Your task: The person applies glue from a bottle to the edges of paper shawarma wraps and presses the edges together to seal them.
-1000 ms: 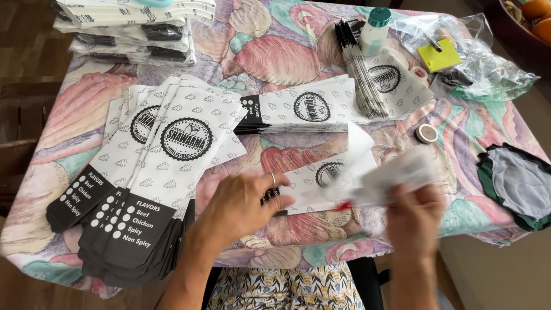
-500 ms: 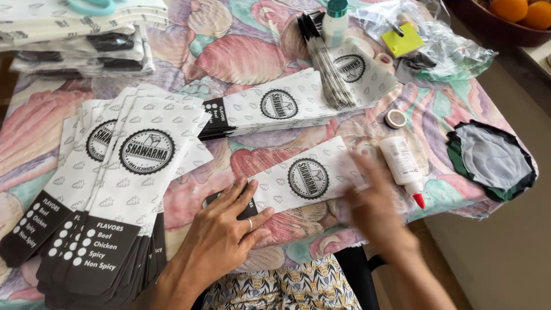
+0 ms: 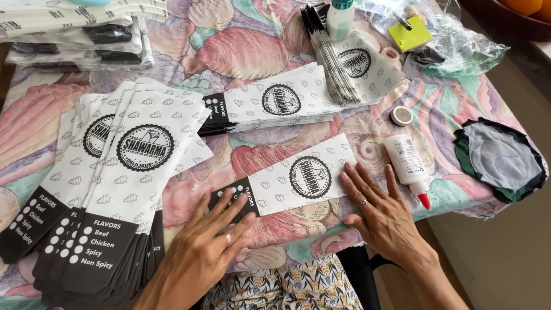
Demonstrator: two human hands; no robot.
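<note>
The paper sleeve (image 3: 298,179), white with a black end and a round black logo, lies flat at lower centre of the frame on the shell-patterned tablecloth (image 3: 241,46), and both hands are pressing it down. Left hand (image 3: 209,244) has its fingers (image 3: 232,204) spread wide and flat over the black end, not gripping anything, just palm-down pressure; right hand (image 3: 381,215) is the same deal, fingers splayed and laid flat along the white end's edge, nothing pinched. Looks to me like the smoothing or pressing step on a freshly glued seam, since the glue bottle (image 3: 406,163) with the red tip lies just beside the right hand, toward the right of the frame. Next move, I'd guess, calls for lifting both palms straight off so the sleeve doesn't skid, then moving it to a pile. Further out: a fanned stack of finished sleeves (image 3: 109,183) at left, another flat stack (image 3: 275,106) at centre, a small tape roll (image 3: 401,115) right of centre, and dark fabric pieces (image 3: 499,161) at the far right edge.
</note>
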